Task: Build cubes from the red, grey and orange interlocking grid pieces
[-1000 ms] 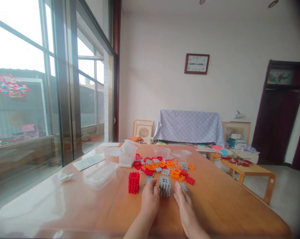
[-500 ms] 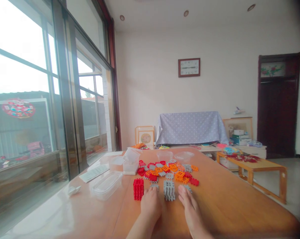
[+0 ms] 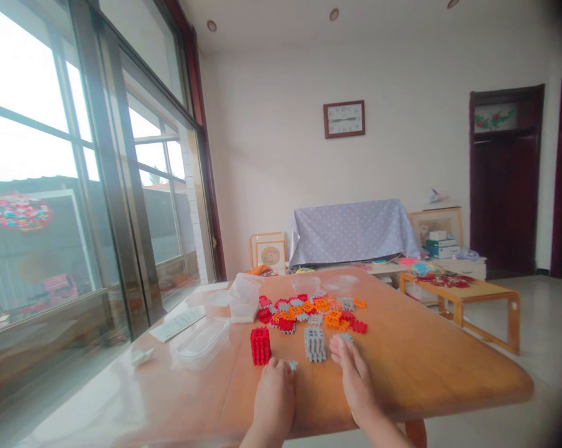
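My left hand (image 3: 274, 392) rests palm down on the wooden table (image 3: 430, 367), its fingertips touching a small grey piece (image 3: 293, 365). My right hand (image 3: 353, 376) lies flat beside it with the fingers stretched out, empty. Its tips are near a loose grey piece (image 3: 344, 336). Between and just beyond the hands stands a grey stack of interlocking tiles (image 3: 314, 344), touched by neither hand. A red stack (image 3: 260, 345) stands to the left of it. Farther back lies a scattered pile of red, orange and grey tiles (image 3: 313, 311).
Clear plastic boxes (image 3: 199, 336) and an open tub (image 3: 244, 298) sit left of the tiles, with a paper sheet (image 3: 176, 322) beyond. The table's near edge runs just under my wrists. A low wooden table (image 3: 462, 292) stands to the right, and a large window (image 3: 76, 186) on the left.
Both hands have drawn back toward me, away from the grey stack they flanked. The view has lifted and shifted, showing more of the ceiling and the table's near edge.
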Demonstrator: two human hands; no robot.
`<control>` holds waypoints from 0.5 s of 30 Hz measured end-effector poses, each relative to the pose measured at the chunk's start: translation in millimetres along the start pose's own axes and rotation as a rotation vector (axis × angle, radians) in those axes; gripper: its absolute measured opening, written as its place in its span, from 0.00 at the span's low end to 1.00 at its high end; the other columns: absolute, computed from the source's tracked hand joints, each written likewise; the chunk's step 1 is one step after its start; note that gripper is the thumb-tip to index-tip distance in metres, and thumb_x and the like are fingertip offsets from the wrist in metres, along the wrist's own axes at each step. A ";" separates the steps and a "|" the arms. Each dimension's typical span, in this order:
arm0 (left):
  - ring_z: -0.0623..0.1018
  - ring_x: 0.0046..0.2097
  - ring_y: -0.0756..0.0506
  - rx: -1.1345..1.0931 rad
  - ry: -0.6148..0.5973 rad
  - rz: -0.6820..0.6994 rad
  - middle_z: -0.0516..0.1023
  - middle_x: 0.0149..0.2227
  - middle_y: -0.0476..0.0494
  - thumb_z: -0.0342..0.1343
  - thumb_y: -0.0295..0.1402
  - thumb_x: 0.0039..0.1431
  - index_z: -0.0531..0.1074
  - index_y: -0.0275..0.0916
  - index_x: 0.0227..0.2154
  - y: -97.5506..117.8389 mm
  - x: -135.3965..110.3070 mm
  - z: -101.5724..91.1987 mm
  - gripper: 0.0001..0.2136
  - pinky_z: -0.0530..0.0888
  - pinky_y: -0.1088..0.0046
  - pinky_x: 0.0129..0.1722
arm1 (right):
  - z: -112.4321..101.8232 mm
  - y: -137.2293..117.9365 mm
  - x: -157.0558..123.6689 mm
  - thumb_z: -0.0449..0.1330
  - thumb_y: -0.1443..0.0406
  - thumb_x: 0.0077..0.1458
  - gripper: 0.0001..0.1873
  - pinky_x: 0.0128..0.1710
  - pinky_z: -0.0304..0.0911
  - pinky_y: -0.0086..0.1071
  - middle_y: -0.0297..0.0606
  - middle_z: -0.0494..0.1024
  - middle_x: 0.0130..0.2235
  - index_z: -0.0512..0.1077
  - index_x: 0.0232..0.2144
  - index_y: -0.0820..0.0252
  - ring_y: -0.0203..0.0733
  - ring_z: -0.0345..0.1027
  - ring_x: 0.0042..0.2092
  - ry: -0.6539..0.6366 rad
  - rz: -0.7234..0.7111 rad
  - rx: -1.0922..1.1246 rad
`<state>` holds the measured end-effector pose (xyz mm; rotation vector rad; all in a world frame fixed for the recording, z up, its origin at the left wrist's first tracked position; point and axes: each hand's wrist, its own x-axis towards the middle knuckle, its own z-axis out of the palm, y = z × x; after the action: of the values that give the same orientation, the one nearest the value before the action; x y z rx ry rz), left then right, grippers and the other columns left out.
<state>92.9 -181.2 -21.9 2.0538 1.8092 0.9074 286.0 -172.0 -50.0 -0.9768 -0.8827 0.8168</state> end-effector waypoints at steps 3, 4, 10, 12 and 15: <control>0.73 0.36 0.47 -0.179 0.045 -0.035 0.73 0.33 0.44 0.43 0.37 0.68 0.68 0.38 0.31 -3.1 -2.3 3.0 0.13 0.67 0.74 0.38 | 0.6 -7.4 -11.0 0.56 0.41 0.56 0.30 0.56 0.68 0.42 0.47 0.79 0.52 0.75 0.45 0.57 0.54 0.71 0.56 -0.022 -0.065 -0.080; 0.73 0.34 0.48 -0.302 0.044 -0.053 0.72 0.31 0.46 0.42 0.40 0.68 0.67 0.38 0.31 -3.1 -3.6 4.4 0.15 0.67 0.75 0.35 | 0.2 -7.8 -15.9 0.56 0.42 0.57 0.27 0.56 0.68 0.42 0.46 0.79 0.52 0.74 0.46 0.56 0.53 0.71 0.56 -0.057 -0.098 -0.127; 0.71 0.26 0.52 -1.434 -0.084 -0.372 0.71 0.25 0.50 0.69 0.41 0.47 0.69 0.37 0.28 9.0 -12.5 10.2 0.16 0.66 0.79 0.28 | -3.6 -5.5 -38.2 0.63 0.58 0.56 0.34 0.62 0.62 0.46 0.42 0.68 0.63 0.62 0.64 0.49 0.54 0.62 0.63 -0.355 -0.417 -0.499; 0.72 0.26 0.53 -1.530 -0.134 -0.447 0.72 0.25 0.50 0.70 0.35 0.47 0.71 0.36 0.30 14.5 -13.9 10.5 0.14 0.67 0.80 0.27 | -2.9 -7.4 -37.9 0.63 0.62 0.54 0.37 0.66 0.57 0.46 0.39 0.64 0.66 0.60 0.65 0.47 0.54 0.57 0.66 -0.380 -0.486 -0.565; 0.73 0.24 0.53 -1.587 -0.220 -0.477 0.72 0.24 0.49 0.68 0.32 0.49 0.71 0.36 0.29 19.9 -14.4 10.9 0.10 0.67 0.81 0.25 | -1.4 -10.8 -32.9 0.62 0.65 0.53 0.33 0.65 0.59 0.44 0.39 0.67 0.63 0.66 0.62 0.48 0.52 0.61 0.64 -0.362 -0.493 -0.621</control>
<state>114.9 -196.6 -23.0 0.6251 0.7417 1.2228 275.7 -205.0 -48.4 -1.0843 -1.6753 0.2883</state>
